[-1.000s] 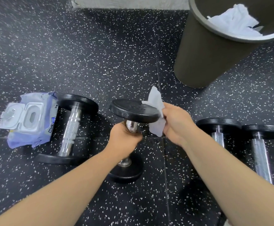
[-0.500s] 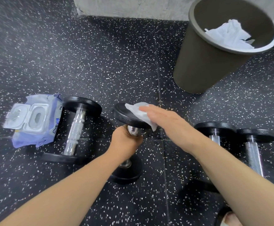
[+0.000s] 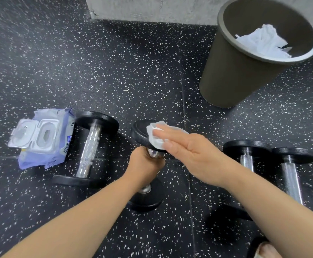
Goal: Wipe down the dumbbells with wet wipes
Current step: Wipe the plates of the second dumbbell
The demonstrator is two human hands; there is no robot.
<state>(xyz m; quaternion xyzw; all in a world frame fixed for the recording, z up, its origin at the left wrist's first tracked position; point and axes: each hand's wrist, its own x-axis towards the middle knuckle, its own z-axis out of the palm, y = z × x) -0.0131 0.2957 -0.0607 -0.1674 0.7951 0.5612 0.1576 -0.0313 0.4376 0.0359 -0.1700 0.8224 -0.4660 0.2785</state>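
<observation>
Dumbbell (image 3: pixel 139 133), black-plated with chrome handle (image 3: pixel 144 189), seems heavy, rigid: left hand (image 3: pixel 144 165) grips the handle with curled fingers; right hand (image 3: pixel 191 151), straight-fingered, presses limp white wet wipe (image 3: pixel 154 140) on top.

I record the wipes pack (image 3: pixel 42 138) on the floor (image 3: pixel 114 71) far left, the lying dumbbell (image 3: pixel 90 148) just right of it. The centre dumbbell (image 3: pixel 139 133) stands on end, a wet wipe (image 3: pixel 154 140) on its top plate. At right lie the inner dumbbell (image 3: pixel 246 151) and the outer dumbbell (image 3: pixel 291 175), side by side. The bin (image 3: pixel 232 75) stands behind them, used wipes (image 3: pixel 261 41) inside.
</observation>
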